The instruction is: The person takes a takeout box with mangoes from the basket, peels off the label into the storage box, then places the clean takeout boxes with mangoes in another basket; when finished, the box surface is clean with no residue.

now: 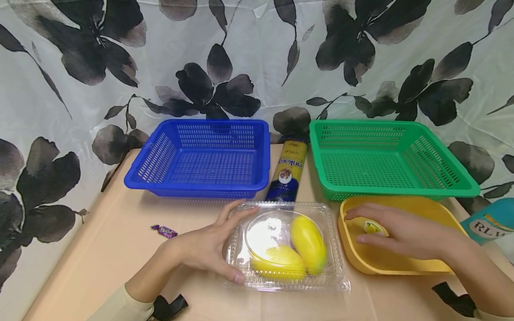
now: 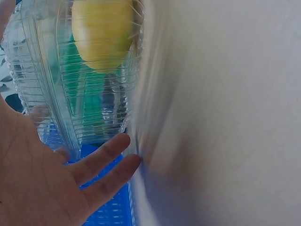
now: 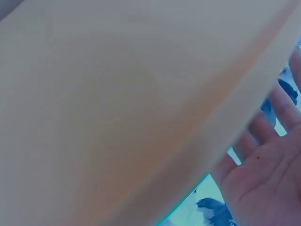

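Note:
A clear plastic clamshell box (image 1: 281, 285) stands on the table with two yellow mangoes (image 1: 308, 245) inside. My left hand (image 1: 205, 247) spans the box's left side, thumb by its near corner and fingers spread toward its far corner. In the left wrist view, two straight fingers (image 2: 110, 181) lie close beside the ribbed wall; whether they touch it, I cannot tell. Over the yellow basin (image 1: 405, 267) hovers my right hand (image 1: 405, 232), fingers loosely extended. Between its thumb and fingers shows a small white-and-yellow patch (image 1: 374, 228), perhaps a label or packet.
Behind the box are a blue basket (image 1: 213, 187), a lying gold-and-blue pasta pack (image 1: 287, 169) and a green basket (image 1: 397, 189). A purple wrapped candy (image 1: 164, 231) lies at left. A teal bottle (image 1: 490, 220) is at far right. Floral cloth (image 1: 257, 58) hangs behind.

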`<state>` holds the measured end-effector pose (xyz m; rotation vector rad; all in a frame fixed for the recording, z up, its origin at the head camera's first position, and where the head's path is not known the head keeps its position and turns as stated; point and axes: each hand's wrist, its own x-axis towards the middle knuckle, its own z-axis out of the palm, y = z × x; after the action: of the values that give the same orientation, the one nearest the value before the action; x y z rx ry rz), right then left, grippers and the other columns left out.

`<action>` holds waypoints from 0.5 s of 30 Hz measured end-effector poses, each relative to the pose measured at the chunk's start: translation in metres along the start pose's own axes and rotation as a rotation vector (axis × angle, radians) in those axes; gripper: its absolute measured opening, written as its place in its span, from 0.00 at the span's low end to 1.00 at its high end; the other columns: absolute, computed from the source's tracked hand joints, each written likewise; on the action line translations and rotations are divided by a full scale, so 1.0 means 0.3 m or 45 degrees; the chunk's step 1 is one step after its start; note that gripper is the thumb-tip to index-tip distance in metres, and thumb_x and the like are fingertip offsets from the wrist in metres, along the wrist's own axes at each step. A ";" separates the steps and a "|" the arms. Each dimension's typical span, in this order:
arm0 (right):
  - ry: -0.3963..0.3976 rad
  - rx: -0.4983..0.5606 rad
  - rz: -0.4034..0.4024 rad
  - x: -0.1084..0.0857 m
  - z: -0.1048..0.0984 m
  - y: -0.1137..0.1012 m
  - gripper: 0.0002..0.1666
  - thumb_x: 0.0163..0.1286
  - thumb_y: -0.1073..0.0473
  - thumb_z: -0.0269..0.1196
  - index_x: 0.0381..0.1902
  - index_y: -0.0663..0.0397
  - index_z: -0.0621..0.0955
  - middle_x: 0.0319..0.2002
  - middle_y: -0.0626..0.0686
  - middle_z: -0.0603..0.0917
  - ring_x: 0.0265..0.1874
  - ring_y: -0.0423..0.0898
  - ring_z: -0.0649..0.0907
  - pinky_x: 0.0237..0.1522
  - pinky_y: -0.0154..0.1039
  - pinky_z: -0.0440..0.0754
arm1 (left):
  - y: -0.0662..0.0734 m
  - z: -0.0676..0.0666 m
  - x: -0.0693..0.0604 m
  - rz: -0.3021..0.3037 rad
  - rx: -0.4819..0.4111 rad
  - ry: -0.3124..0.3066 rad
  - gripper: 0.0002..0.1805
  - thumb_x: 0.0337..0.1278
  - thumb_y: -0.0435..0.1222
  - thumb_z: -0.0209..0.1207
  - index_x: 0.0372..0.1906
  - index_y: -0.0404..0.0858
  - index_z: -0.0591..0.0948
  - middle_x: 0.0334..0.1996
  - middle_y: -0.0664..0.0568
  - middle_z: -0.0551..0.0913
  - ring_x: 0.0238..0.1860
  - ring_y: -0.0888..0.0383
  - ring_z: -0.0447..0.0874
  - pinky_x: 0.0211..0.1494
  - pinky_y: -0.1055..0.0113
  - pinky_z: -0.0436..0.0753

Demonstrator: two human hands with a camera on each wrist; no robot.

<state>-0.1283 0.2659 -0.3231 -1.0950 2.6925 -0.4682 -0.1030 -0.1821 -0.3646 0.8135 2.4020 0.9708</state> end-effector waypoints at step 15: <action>0.032 0.073 0.061 0.025 0.033 -0.104 0.47 0.65 0.29 0.65 0.78 0.30 0.65 0.71 0.44 0.72 0.64 0.47 0.77 0.57 0.50 0.84 | 0.012 0.005 -0.011 -0.029 0.009 0.012 0.69 0.35 0.64 0.78 0.80 0.74 0.43 0.81 0.59 0.25 0.78 0.35 0.51 0.70 0.33 0.67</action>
<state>-0.1107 0.2376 -0.3214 -1.0141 2.7021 -0.5512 -0.0982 -0.1815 -0.3625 0.7837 2.4188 0.9599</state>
